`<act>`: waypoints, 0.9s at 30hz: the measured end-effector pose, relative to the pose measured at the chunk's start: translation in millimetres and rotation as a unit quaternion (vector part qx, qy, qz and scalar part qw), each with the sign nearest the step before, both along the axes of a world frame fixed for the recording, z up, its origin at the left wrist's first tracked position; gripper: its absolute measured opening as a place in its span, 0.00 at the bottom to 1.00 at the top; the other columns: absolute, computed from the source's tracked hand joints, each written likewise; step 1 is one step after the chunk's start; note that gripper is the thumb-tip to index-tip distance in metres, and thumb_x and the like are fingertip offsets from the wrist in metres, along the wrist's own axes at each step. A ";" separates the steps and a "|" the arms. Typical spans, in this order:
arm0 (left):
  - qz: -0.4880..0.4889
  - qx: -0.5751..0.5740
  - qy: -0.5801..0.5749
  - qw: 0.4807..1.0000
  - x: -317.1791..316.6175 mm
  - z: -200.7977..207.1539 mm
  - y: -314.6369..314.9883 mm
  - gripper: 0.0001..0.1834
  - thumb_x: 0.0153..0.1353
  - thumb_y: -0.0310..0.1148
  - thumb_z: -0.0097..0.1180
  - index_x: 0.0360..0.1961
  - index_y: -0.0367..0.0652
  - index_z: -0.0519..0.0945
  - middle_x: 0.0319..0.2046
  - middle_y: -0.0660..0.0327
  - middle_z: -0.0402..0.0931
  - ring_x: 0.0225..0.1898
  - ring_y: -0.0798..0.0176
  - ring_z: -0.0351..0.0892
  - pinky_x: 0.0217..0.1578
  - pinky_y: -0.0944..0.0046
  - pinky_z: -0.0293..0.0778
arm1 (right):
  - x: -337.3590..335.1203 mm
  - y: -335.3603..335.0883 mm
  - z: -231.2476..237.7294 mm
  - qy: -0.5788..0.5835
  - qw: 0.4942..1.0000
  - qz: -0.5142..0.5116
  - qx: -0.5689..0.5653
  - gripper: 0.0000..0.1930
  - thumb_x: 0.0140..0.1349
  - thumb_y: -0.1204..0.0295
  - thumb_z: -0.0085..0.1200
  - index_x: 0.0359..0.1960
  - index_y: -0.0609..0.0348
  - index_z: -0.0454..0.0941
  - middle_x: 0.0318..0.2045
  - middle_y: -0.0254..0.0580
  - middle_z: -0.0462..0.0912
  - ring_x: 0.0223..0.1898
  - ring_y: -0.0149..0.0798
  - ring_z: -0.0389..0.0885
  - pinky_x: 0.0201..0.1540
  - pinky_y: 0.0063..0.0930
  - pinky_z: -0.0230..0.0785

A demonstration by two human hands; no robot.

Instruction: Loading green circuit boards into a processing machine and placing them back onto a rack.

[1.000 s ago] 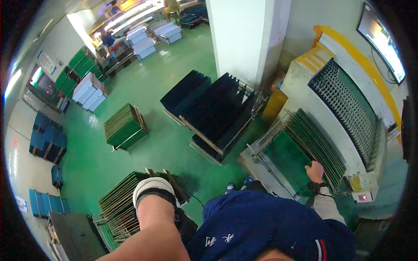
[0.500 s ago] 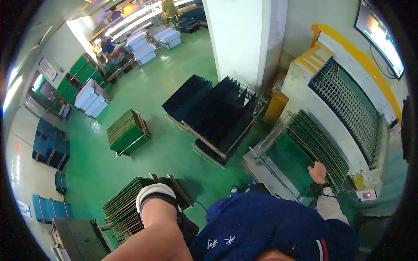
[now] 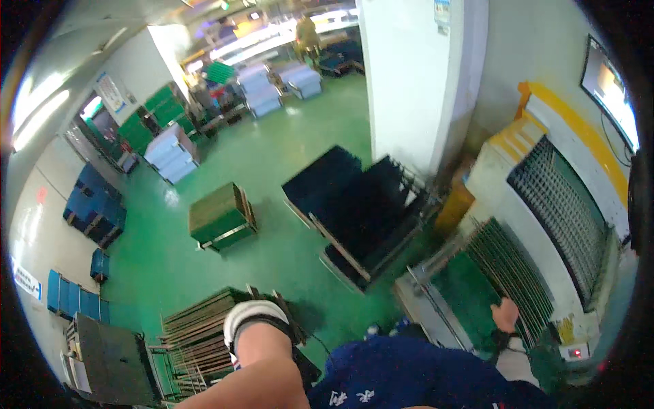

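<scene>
My right hand (image 3: 505,315) is closed at the top edge of a dark green flat panel (image 3: 466,290), the nearest of several panels (image 3: 514,273) standing upright in a rack at the right. A black band circles that wrist below the hand. My left hand (image 3: 255,315), covered in white with a dark strap across it, is over the right end of a rack of green, brown-edged panels (image 3: 201,330) at the lower left. Its fingers are hidden, so I cannot tell whether it touches the rack.
Racks of black panels (image 3: 340,204) stand mid-floor beside a white pillar (image 3: 409,82). Left of them is a smaller rack of green panels (image 3: 221,211). A machine with a slatted grey slope (image 3: 562,211) lines the right wall. Pale blue stacked boxes (image 3: 170,153) and a person (image 3: 306,37) are farther back.
The whole view has swung, so the room appears shifted to the right and down. My right hand is still at the green panel's edge, and my left is still over the lower-left rack.
</scene>
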State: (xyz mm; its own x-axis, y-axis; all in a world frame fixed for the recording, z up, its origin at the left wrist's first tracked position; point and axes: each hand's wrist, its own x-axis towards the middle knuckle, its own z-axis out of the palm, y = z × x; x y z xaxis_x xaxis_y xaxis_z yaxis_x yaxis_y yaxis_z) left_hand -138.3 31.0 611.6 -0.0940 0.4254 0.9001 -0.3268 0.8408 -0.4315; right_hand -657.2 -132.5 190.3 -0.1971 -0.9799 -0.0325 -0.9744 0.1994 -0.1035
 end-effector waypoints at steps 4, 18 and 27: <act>0.106 0.054 0.042 0.992 -7.1 -11.1 -22.8 0.18 0.58 0.38 0.59 0.49 0.46 0.78 0.49 0.58 0.75 0.54 0.52 0.71 0.55 0.50 0.66 | -0.5 -21.0 -31.7 -0.029 0.995 0.073 -0.060 0.18 0.45 0.65 0.70 0.30 0.67 0.79 0.31 0.60 0.81 0.36 0.64 0.80 0.39 0.52 0.71; 0.016 0.807 -0.478 0.347 56.9 -321.9 55.0 0.74 0.32 0.48 0.79 0.77 0.54 0.41 0.67 0.50 0.60 0.66 0.42 0.63 0.62 0.40 0.60 | -3.6 -3.9 -8.8 -0.016 1.000 0.001 -0.010 0.18 0.45 0.67 0.71 0.32 0.68 0.79 0.33 0.62 0.82 0.40 0.62 0.81 0.41 0.51 0.72; 0.047 0.810 -0.384 0.441 39.3 -344.5 86.8 0.74 0.31 0.36 0.75 0.76 0.48 0.36 0.74 0.48 0.47 0.71 0.42 0.54 0.68 0.45 0.55 | -3.8 -6.2 -15.3 -0.015 1.000 0.011 -0.025 0.17 0.44 0.68 0.71 0.28 0.68 0.77 0.32 0.62 0.80 0.39 0.65 0.80 0.40 0.53 0.71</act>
State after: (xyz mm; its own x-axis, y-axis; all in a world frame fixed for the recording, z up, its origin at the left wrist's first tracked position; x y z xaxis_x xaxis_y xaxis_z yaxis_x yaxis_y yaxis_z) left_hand -99.0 117.8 267.1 -0.5841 -0.7553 -0.2974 -0.6742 0.2474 0.6959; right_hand -661.0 -138.7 174.9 -0.1757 -0.9844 0.0113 -0.9748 0.1723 -0.1414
